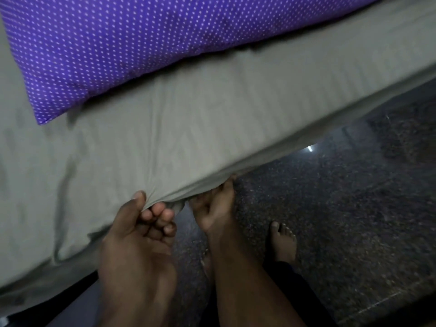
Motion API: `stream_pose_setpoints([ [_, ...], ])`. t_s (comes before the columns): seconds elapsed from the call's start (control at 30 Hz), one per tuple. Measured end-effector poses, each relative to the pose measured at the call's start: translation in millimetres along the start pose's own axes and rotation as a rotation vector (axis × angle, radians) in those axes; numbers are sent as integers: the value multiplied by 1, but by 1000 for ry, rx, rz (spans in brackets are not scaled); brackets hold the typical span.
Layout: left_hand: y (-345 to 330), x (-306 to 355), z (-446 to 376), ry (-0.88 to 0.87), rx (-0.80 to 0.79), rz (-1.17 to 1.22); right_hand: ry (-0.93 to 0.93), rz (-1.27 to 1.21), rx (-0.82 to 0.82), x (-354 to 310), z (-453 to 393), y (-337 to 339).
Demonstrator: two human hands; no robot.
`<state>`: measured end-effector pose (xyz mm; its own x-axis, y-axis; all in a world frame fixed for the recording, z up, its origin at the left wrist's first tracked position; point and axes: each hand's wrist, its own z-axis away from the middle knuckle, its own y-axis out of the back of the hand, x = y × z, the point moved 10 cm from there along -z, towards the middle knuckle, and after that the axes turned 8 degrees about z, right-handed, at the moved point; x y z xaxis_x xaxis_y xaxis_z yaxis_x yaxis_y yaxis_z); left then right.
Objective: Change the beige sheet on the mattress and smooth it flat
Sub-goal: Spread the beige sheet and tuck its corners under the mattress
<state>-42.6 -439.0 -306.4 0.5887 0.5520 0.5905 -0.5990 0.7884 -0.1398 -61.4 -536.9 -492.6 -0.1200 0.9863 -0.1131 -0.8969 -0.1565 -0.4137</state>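
The beige sheet covers the mattress and hangs over its near edge. My left hand pinches the sheet's hanging edge between thumb and curled fingers, and creases fan out from that spot. Just to the right, my right hand reaches under the same edge, its fingers gripping the fabric below the mattress side; the fingertips are partly hidden by the sheet.
A purple pillow with white dots lies on the sheet at the top left. Dark speckled floor fills the right side. A bare foot stands on it near the bed's edge.
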Motion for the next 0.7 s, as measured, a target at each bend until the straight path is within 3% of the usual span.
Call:
stream_pose_setpoints([
  [0.1,1,-7,-1,35,28,-22,-36,186,102,-6,24,39],
  [0.27,-14,-41,16,122,-21,-64,85,80,191,-75,39,79],
  [0.5,-124,-121,38,376,-187,-174,151,-17,116,-154,13,66],
  [0.7,-133,-112,27,99,-53,-151,129,-43,63,-172,-1,40],
])
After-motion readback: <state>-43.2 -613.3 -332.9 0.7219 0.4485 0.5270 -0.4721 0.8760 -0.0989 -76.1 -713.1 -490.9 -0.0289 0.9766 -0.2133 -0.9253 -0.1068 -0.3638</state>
